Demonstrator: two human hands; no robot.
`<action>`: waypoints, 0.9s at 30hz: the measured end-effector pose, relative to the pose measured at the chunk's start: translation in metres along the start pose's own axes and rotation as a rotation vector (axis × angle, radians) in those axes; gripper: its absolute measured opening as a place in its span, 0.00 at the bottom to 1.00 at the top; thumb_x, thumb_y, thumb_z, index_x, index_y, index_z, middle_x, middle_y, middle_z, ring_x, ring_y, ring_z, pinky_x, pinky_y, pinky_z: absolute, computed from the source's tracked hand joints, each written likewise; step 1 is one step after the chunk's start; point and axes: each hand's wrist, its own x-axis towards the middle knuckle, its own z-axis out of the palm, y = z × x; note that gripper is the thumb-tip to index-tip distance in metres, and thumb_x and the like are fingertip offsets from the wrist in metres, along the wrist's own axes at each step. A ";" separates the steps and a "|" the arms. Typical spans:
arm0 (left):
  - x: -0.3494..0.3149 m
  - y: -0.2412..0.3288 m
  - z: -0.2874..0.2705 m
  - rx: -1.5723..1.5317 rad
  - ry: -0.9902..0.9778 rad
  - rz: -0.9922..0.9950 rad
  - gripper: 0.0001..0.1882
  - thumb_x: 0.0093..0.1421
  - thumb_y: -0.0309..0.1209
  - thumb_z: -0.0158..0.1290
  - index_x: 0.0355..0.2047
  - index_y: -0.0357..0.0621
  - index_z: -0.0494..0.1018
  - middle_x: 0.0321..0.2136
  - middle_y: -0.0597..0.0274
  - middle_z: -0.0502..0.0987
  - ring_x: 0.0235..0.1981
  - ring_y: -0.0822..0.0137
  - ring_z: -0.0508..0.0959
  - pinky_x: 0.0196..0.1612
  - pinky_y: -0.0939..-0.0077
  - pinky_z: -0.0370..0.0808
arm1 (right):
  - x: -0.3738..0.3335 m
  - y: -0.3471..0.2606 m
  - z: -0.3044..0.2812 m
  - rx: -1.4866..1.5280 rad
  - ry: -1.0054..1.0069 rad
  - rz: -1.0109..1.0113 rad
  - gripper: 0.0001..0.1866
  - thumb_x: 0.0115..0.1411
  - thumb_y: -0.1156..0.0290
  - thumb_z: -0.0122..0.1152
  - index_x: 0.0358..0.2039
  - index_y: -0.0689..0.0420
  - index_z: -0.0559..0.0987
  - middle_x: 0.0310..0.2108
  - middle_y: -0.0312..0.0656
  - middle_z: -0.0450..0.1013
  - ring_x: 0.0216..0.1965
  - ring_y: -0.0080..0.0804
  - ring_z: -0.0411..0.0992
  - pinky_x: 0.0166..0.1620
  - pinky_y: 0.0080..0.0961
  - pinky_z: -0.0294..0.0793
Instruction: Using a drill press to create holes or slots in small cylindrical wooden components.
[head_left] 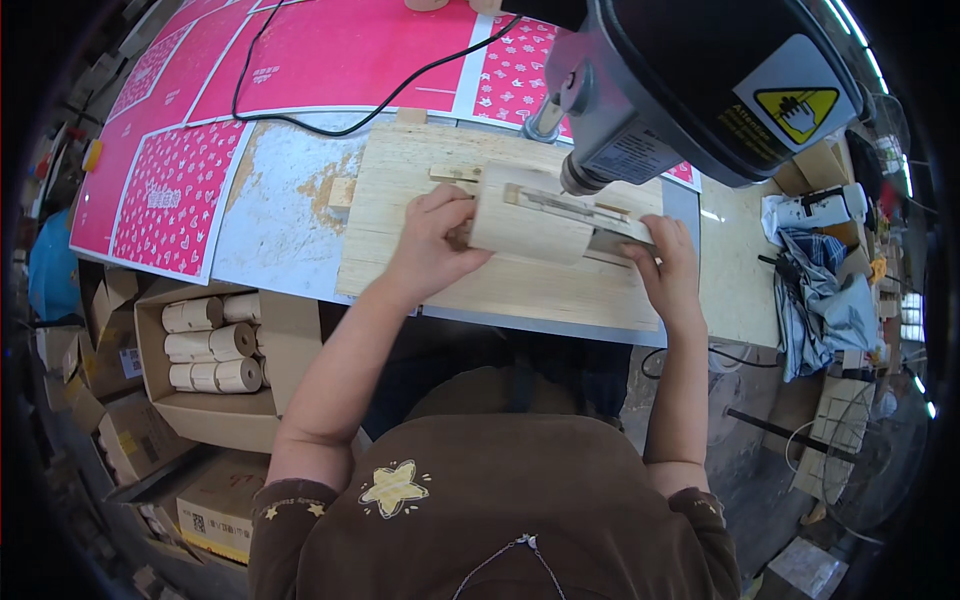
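Observation:
A pale wooden cylinder (528, 233) lies sideways, slightly blurred, over a wooden board (385, 215) on the table. My left hand (437, 238) is closed around its left end, fingers curled toward its end face. A flat, pale strip (617, 225) runs along the top of the cylinder and sticks out past its right end. My right hand (668, 266) pinches that strip's outer end between thumb and fingers; whether the strip is fixed to the cylinder cannot be seen. Just above the cylinder hangs the nose of a black and grey drill-press-like machine (630, 125).
Pink printed sheets (350, 55) cover the back of the table, with a black cable (400, 88) across them. Sawdust and a small wood block (342, 192) lie left of the board. At lower left, a cardboard box (215, 408) holds several wooden cylinders. Bags and cloth (825, 265) lie at right.

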 end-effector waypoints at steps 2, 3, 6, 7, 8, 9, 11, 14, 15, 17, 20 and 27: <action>-0.012 0.007 -0.025 0.026 0.020 0.004 0.16 0.37 0.24 0.62 0.31 0.40 0.74 0.28 0.63 0.70 0.31 0.67 0.71 0.36 0.76 0.67 | -0.004 0.000 0.004 0.011 0.048 0.024 0.15 0.45 0.73 0.63 0.35 0.60 0.71 0.30 0.44 0.69 0.33 0.43 0.63 0.37 0.32 0.63; -0.018 0.012 -0.039 0.047 0.033 0.016 0.15 0.37 0.23 0.61 0.29 0.39 0.73 0.26 0.63 0.70 0.28 0.67 0.72 0.31 0.77 0.68 | -0.004 -0.003 0.003 0.029 0.022 0.021 0.14 0.45 0.74 0.62 0.34 0.60 0.71 0.29 0.43 0.68 0.33 0.43 0.63 0.37 0.32 0.63; -0.038 0.020 -0.080 0.048 0.019 -0.036 0.12 0.40 0.21 0.61 0.28 0.38 0.73 0.25 0.65 0.71 0.29 0.72 0.72 0.32 0.80 0.69 | -0.010 -0.005 0.001 0.066 0.001 0.004 0.13 0.45 0.76 0.62 0.33 0.59 0.72 0.28 0.43 0.68 0.32 0.42 0.63 0.37 0.32 0.63; -0.042 0.024 -0.090 0.058 0.027 -0.045 0.12 0.40 0.21 0.61 0.28 0.38 0.73 0.25 0.65 0.71 0.29 0.72 0.72 0.32 0.80 0.69 | -0.012 -0.005 0.000 0.075 0.012 0.004 0.13 0.44 0.76 0.62 0.33 0.59 0.72 0.28 0.42 0.68 0.33 0.42 0.63 0.37 0.31 0.63; -0.044 0.028 -0.098 -0.190 0.081 -0.234 0.11 0.42 0.24 0.61 0.28 0.36 0.73 0.24 0.66 0.72 0.26 0.75 0.72 0.29 0.82 0.68 | -0.015 -0.005 0.000 0.085 0.007 -0.004 0.13 0.44 0.76 0.62 0.33 0.59 0.72 0.28 0.42 0.68 0.33 0.42 0.63 0.37 0.31 0.63; -0.047 0.032 -0.104 -0.439 0.140 -0.420 0.11 0.44 0.26 0.61 0.27 0.35 0.74 0.23 0.66 0.72 0.24 0.77 0.72 0.27 0.85 0.68 | -0.017 -0.006 -0.001 0.113 -0.006 0.018 0.13 0.44 0.76 0.62 0.33 0.59 0.72 0.28 0.42 0.68 0.33 0.42 0.63 0.37 0.31 0.63; -0.044 0.036 -0.099 -0.495 0.211 -0.585 0.12 0.46 0.29 0.61 0.26 0.34 0.73 0.21 0.66 0.72 0.21 0.79 0.70 0.24 0.86 0.67 | -0.017 -0.009 0.001 0.145 -0.021 0.038 0.13 0.44 0.76 0.62 0.32 0.59 0.72 0.28 0.42 0.68 0.33 0.42 0.63 0.38 0.31 0.63; -0.033 0.049 -0.080 -0.492 0.323 -0.759 0.16 0.48 0.37 0.60 0.22 0.33 0.72 0.14 0.67 0.70 0.13 0.81 0.66 0.15 0.88 0.61 | -0.016 -0.012 0.002 0.159 -0.030 0.009 0.13 0.44 0.77 0.62 0.32 0.59 0.72 0.28 0.41 0.68 0.34 0.42 0.64 0.39 0.31 0.63; -0.033 0.049 -0.076 -0.414 0.292 -0.780 0.17 0.47 0.37 0.61 0.21 0.34 0.72 0.14 0.67 0.70 0.13 0.81 0.66 0.14 0.88 0.60 | -0.016 -0.011 0.003 0.166 -0.041 0.012 0.13 0.44 0.77 0.62 0.32 0.59 0.72 0.28 0.41 0.68 0.34 0.41 0.64 0.39 0.31 0.63; -0.033 0.049 -0.072 -0.339 0.254 -0.800 0.17 0.46 0.38 0.62 0.19 0.35 0.71 0.13 0.67 0.70 0.12 0.82 0.65 0.14 0.87 0.59 | -0.016 -0.010 0.002 0.169 -0.051 0.023 0.13 0.44 0.77 0.62 0.32 0.59 0.72 0.29 0.42 0.68 0.34 0.41 0.64 0.39 0.31 0.63; -0.030 0.051 -0.070 -0.314 0.202 -0.766 0.18 0.44 0.39 0.63 0.16 0.37 0.70 0.12 0.67 0.69 0.11 0.82 0.64 0.13 0.88 0.58 | -0.016 -0.009 0.001 0.190 -0.059 0.019 0.13 0.45 0.77 0.62 0.32 0.60 0.72 0.29 0.42 0.67 0.34 0.42 0.64 0.39 0.31 0.63; -0.039 0.055 -0.069 -0.333 0.140 -0.810 0.19 0.45 0.40 0.63 0.16 0.37 0.70 0.12 0.68 0.68 0.11 0.82 0.64 0.13 0.88 0.58 | -0.017 -0.008 -0.001 0.191 -0.079 0.019 0.13 0.45 0.77 0.62 0.33 0.60 0.72 0.29 0.44 0.67 0.34 0.42 0.64 0.38 0.31 0.63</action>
